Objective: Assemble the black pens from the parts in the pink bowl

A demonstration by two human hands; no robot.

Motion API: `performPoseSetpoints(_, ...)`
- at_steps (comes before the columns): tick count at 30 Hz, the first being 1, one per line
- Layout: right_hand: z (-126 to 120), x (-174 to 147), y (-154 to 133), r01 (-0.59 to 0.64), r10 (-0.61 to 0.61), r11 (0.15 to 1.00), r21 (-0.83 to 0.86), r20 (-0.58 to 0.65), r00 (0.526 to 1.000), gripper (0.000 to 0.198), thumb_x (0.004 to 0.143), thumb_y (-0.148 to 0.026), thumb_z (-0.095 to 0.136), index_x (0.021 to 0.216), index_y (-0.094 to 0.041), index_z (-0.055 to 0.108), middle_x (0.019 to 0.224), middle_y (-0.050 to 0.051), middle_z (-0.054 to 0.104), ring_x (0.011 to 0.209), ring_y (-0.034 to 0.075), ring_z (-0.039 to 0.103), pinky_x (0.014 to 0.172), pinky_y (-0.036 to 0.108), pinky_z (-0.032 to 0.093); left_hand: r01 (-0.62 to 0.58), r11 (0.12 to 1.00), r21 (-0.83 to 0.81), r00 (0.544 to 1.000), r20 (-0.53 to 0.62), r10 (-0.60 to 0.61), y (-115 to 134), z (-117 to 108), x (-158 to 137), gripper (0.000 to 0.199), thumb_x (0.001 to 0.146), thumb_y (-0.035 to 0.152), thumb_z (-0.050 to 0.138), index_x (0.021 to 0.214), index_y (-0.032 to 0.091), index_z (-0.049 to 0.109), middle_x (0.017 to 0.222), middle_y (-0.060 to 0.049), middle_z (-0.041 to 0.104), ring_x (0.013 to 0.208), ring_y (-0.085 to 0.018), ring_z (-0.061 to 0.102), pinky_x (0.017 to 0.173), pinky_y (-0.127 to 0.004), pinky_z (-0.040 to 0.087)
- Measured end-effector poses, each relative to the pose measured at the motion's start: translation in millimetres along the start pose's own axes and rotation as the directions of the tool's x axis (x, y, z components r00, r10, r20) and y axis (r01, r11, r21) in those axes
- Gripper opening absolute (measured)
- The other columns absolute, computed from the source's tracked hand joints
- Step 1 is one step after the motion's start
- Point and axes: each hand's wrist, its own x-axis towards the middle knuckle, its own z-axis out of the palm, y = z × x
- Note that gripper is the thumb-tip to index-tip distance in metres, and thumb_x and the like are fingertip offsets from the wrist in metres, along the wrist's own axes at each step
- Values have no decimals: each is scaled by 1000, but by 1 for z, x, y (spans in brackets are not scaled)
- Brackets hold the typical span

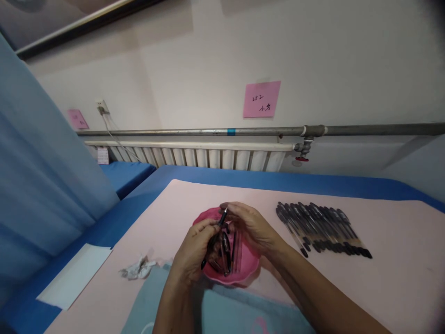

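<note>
Over a pink scalloped bowl (250, 266), my left hand (196, 246) pinches a black pen (222, 217). The pen slants upward, its metal tip pointing toward my right hand (252, 227). My right fingers are curled together right beside that tip, and dark smudges mark them. Whatever they may hold is hidden. Inside the bowl lie several dark pen parts (226, 248) and clear tubes (237, 253), partly covered by my left hand. To the right, a row of assembled black pens (320, 227) lies side by side on the pink sheet.
The pink sheet (392, 278) covers a blue bed (278, 178). Left of the bowl are a crumpled tissue (139, 268) and a white paper (74, 276). Teal cloth (239, 308) lies in front. A blue curtain (45, 176) hangs left; a radiator (208, 157) lines the wall.
</note>
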Motion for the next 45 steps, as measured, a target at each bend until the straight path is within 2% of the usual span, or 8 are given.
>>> performPoseSetpoints(5,-1,0,1,-9,9,1000,-30,-2,1000,19,63,-31,72,66,-15,63,60,-2,59,49,7,48,48,20,34,-4,1000,9,1000,-13,4,-1,-1,0,12,66,25,60,71,15,56,49,6,46,38,-4,36,36,-15,23)
performPoseSetpoints(9,-1,0,0,-42,41,999,11,67,997,19,63,-29,71,75,-15,66,66,-1,62,56,9,51,51,21,36,0,999,33,1000,-12,0,-1,-7,1,13,67,27,59,73,16,55,49,6,46,37,-4,35,35,-15,21)
performPoseSetpoints(20,1,0,4,-31,32,998,-47,20,999,17,62,-29,72,67,-15,63,56,-3,57,49,7,46,48,20,33,5,994,109,1000,-16,-3,0,-12,0,12,67,27,59,71,16,54,48,6,44,38,-4,35,36,-15,22)
performPoseSetpoints(25,2,-1,3,-51,52,998,-27,62,997,19,62,-28,70,74,-15,65,57,-3,59,48,6,45,47,20,32,3,993,121,1000,-14,-1,-1,-14,1,14,68,29,59,72,16,55,50,6,46,39,-4,36,37,-15,23)
performPoseSetpoints(31,-1,-1,3,-34,39,994,-105,50,998,19,67,-31,66,78,-16,65,59,-2,59,49,7,46,46,20,33,-18,992,128,1000,-14,20,2,-14,-1,14,69,28,58,69,16,53,48,6,45,38,-4,34,36,-16,21)
performPoseSetpoints(36,-2,-1,6,19,-33,935,-354,-33,999,5,61,-20,65,64,-17,64,55,-4,56,51,8,46,50,21,35,-106,991,87,986,-123,116,6,-17,0,14,69,28,57,68,15,52,47,6,45,38,-4,35,36,-16,20)
performPoseSetpoints(41,5,-3,8,-49,55,995,-87,69,996,24,66,-30,65,86,-17,66,59,-2,57,49,8,45,45,20,32,-15,996,89,1000,-16,16,4,-15,-2,16,68,31,59,69,16,54,48,6,45,37,-4,33,36,-17,19)
performPoseSetpoints(45,7,-3,6,-24,25,999,-29,35,999,18,63,-30,70,71,-16,63,53,-3,54,46,6,42,44,19,31,-30,993,115,1000,3,29,0,-13,-1,14,69,30,58,68,17,53,48,7,43,38,-5,33,36,-17,19)
